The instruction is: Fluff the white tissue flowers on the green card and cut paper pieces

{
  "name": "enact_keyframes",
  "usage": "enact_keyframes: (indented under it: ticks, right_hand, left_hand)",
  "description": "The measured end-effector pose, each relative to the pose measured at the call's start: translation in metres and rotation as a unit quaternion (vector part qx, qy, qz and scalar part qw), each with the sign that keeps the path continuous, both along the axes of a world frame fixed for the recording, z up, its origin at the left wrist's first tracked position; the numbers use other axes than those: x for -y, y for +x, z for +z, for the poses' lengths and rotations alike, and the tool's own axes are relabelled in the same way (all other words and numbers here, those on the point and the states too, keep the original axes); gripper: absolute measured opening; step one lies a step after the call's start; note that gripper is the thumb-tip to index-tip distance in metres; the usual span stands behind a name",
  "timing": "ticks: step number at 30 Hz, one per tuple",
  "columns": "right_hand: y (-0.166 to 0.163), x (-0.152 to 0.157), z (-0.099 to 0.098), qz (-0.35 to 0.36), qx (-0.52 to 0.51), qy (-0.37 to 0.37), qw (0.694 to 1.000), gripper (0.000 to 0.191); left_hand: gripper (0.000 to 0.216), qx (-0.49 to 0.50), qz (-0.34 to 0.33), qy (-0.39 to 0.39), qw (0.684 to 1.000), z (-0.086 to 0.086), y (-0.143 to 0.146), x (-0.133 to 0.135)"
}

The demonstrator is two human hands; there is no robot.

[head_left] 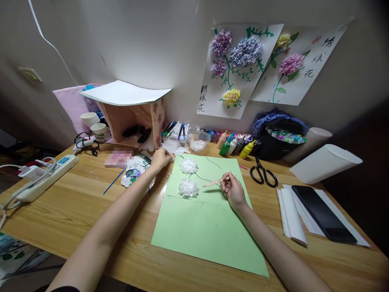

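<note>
Holding a thin wooden stick (213,182) in my right hand (233,190), I have my fingers (225,181) pinched narrow around its near end, and its far tip points toward the lower of two white paper flowers (188,187). The other flower (188,165) sits just beyond it. Both lie on the far part of a green paper sheet (209,227), which is spread flat on the wooden worktop (79,202) with thin dark lines drawn across it. My left hand (160,158) reaches past the sheet's far left corner to a heap of white paper scraps (174,147). Its fingers are bunched close together, though I cannot tell whether a scrap is between them. A paint palette (133,174) lies just beside that wrist, and black scissors (263,174) lie right of the sheet.
</note>
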State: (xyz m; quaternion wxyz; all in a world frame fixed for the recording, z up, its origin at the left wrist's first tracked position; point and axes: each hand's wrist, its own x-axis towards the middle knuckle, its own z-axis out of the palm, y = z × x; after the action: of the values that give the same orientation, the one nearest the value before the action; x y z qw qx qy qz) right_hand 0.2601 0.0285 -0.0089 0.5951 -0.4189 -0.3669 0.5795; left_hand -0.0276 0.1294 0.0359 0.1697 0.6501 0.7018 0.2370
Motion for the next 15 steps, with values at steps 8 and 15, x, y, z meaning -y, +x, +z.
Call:
enact_keyframes:
  ticks: [8,15]
  right_hand:
    - [0.0,0.001,0.001,0.001,0.009,0.015,1.0,0.036]
    - [0.0,0.003,0.005,-0.003,0.035,0.055,0.998,0.037]
  left_hand:
    - [0.032,0.311,-0.145,-0.105,0.934,0.022,0.023,0.082]
    - [0.014,0.218,-0.154,-0.205,0.942,0.004,0.041,0.138]
